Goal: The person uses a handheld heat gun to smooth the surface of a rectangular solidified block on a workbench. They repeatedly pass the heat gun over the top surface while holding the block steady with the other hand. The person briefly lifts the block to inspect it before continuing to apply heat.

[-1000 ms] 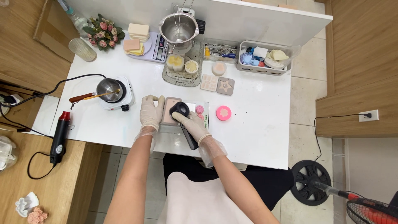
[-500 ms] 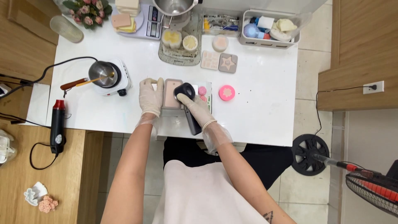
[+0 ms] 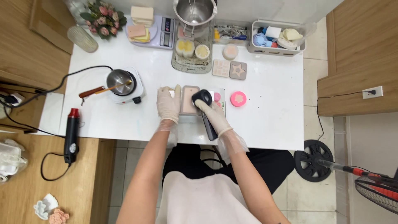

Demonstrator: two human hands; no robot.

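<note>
Both my hands wear thin clear gloves. My left hand point(image 3: 168, 104) lies flat against the left side of a small rectangular mould point(image 3: 189, 101) filled with pale pink material, on the white table point(image 3: 269, 120). My right hand point(image 3: 212, 113) grips a black hand-held tool point(image 3: 204, 108), whose round head sits over the mould's right edge and whose handle runs back toward me. A round pink mould point(image 3: 238, 98) lies just right of the tool.
A small electric hot plate with a metal pot point(image 3: 121, 84) stands left of the mould. A black heat gun point(image 3: 71, 135) lies on the wooden side surface. At the back: scale with soap bars point(image 3: 146, 27), steel pot point(image 3: 195, 12), tray of moulds point(image 3: 191, 52), white basket point(image 3: 277, 38).
The view has tilted slightly so the table sits a bit lower in frame. My hands, the mould and the black tool keep the same position relative to each other.
</note>
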